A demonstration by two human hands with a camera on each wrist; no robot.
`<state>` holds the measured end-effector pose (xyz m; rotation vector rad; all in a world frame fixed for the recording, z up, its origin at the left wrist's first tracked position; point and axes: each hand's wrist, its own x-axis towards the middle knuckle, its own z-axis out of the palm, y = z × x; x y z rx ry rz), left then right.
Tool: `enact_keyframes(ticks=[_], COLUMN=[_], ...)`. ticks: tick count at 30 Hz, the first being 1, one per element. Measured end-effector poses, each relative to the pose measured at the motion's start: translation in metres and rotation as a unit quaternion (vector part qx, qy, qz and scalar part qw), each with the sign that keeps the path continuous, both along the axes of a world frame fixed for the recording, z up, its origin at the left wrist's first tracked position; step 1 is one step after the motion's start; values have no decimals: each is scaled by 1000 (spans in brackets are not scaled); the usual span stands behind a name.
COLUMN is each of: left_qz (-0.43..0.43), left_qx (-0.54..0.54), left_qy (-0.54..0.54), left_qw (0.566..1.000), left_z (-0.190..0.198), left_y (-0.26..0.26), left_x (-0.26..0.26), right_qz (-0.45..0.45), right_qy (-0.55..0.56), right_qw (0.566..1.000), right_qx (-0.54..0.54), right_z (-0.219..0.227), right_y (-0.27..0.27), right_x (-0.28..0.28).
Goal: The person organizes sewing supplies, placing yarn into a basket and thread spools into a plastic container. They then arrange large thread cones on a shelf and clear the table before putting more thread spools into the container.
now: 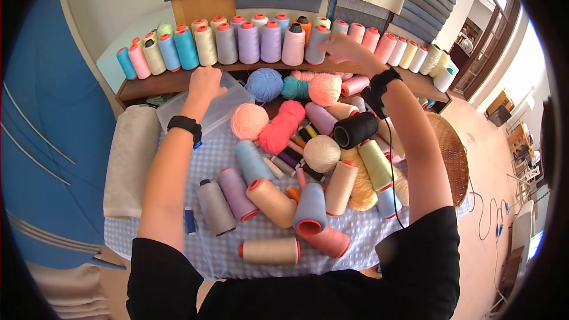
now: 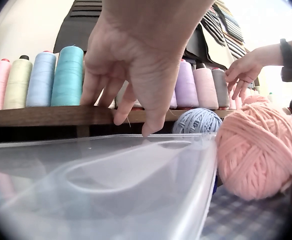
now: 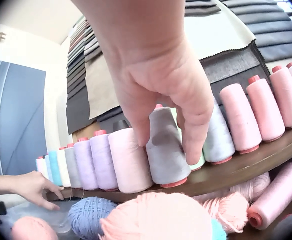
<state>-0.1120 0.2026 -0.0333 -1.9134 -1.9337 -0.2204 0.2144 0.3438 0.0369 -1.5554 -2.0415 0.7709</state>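
Observation:
My right hand [image 1: 351, 49] is at a grey thread cone [image 3: 167, 155] in the row on the wooden shelf [image 2: 41, 116]. In the right wrist view its thumb lies along one side of the cone and its fingers along the other. My left hand [image 1: 205, 85] reaches down at the shelf's front edge, its fingers [image 2: 127, 104] hanging loosely by the wood with nothing held. Just behind it stands a cream thread cone [image 1: 207, 47], mostly hidden by the hand in the left wrist view. Under that hand lies a clear plastic lid or box [image 2: 121, 182].
More cones line the shelf, among them a teal cone [image 2: 67, 75] and a pale pink cone [image 3: 128, 162]. Yarn balls, such as a blue ball [image 1: 264, 85], and loose cones crowd the checked cloth [image 1: 178, 249]. A wicker basket [image 1: 447, 154] stands at the right, a folded grey cloth [image 1: 127, 160] at the left.

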Motion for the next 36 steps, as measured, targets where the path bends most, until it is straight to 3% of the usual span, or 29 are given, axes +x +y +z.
enact_keyframes(ticks=[3, 6, 8, 10, 15, 18, 20, 22, 24, 28, 30, 32, 36], left_qz=[7, 4, 7, 5, 10, 1, -15, -8, -5, 5, 15, 10, -2], left_qx=[-15, -13, -11, -7, -10, -14, 17, 2, -1, -22, -23, -18, -5], left_qy=[3, 2, 3, 2, 1, -4, -1, -2, 0, -7, -24, -24, -20], left_qw=[1000, 1000, 1000, 1000, 1000, 1000, 1000, 1000, 1000, 1000, 999, 1000, 1000], left_z=[-1, -2, -1, -2, -1, -2, -5, -6, -5, -1, 2, -1, -1], left_y=[-2, -3, -3, -2, -3, -3, -2, -1, 0, 0, -3, -4, -3], left_x=[0, 1, 1, 0, 1, 0, -1, -1, -3, 3, 5, 3, 3], right_qz=[71, 38, 40, 243, 223, 255, 184, 269, 358, 501, 516, 507, 519], right_qy=[-55, -126, -167, -218, -234, -241, -226, -271, -311, -307, -222, -348, -314], right_qw=[995, 987, 982, 944, 943, 934, 953, 918, 863, 806, 826, 788, 794], right_qx=[-31, -96, -78, 55, 82, 73, 85, 105, 176, 73, 53, -23, 41], right_z=[0, 4, 6, -5, -13, -12, -2, -9, -9, -11, -23, 0, -32], right_y=[-9, -20, -25, -26, -24, -36, -68, -49, -76, -178, -221, -264, -272], right_x=[2, -3, -15, -25, -37, -38, -37, -45, -59, -82, -79, -87, -81])
